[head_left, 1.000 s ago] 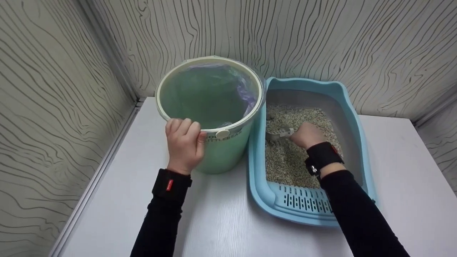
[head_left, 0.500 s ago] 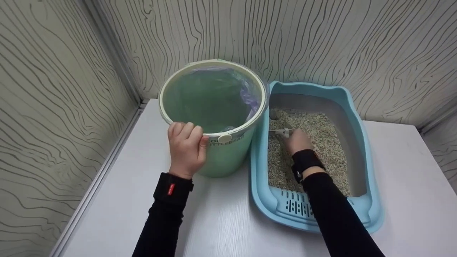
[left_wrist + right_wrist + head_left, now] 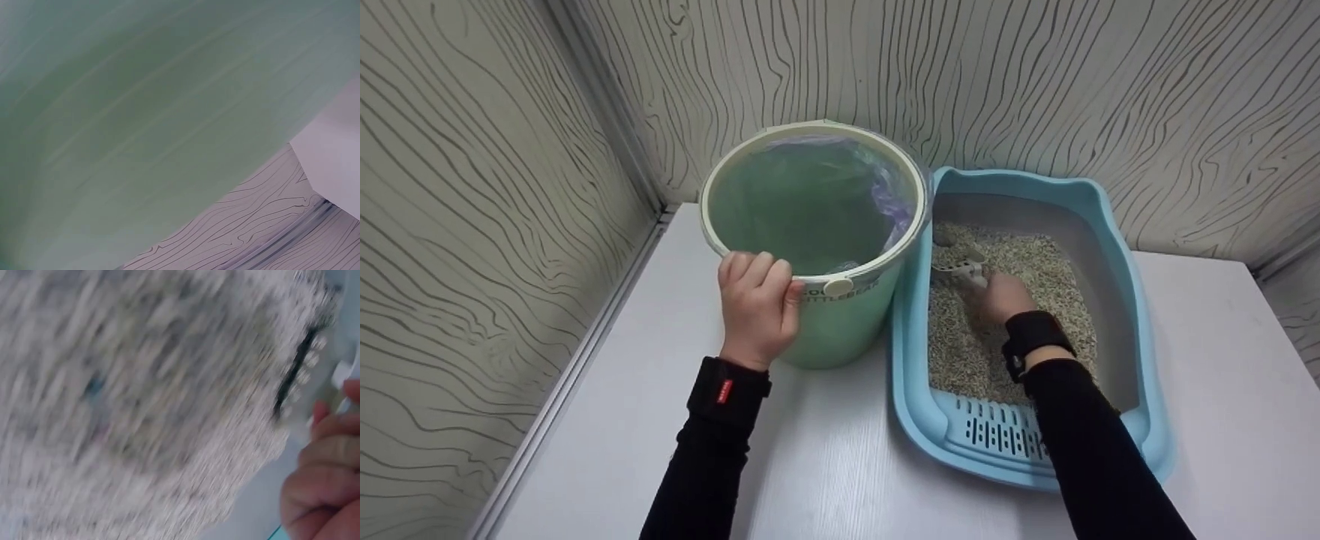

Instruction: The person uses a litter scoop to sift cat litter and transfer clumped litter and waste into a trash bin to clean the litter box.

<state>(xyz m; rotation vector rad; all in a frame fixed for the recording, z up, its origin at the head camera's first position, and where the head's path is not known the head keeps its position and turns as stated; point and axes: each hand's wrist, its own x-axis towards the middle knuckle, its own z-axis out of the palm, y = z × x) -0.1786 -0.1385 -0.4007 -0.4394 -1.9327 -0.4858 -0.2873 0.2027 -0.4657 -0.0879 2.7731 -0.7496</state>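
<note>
Two black sleeves [image 3: 694, 476] entered from the near edge, each ending at a black wristband [image 3: 727, 394]. Beneath them lay a white table [image 3: 825, 472]. On its right portion stood a light-blue tray [image 3: 911, 337], its slotted ledge [image 3: 1005, 435] toward the person. The left hand [image 3: 757, 307] was clamped on the near rim of a green bucket [image 3: 847, 330], fingers curled over the edge, thumb against the outer wall. The bucket stood upright, just left of the tray; contact between the two could not be confirmed. The right hand [image 3: 1006, 298] was closed around the handle of a pale scoop [image 3: 960, 268]. The scoop was inside the tray, near its left wall, at the bed of beige granules [image 3: 975, 352]. In the right wrist view, the granules were blurred. A clear, purple-tinted liner [image 3: 889, 202] covered the bucket's interior. Behind everything rose a wall [image 3: 847, 67] patterned with dark wavy lines.
</note>
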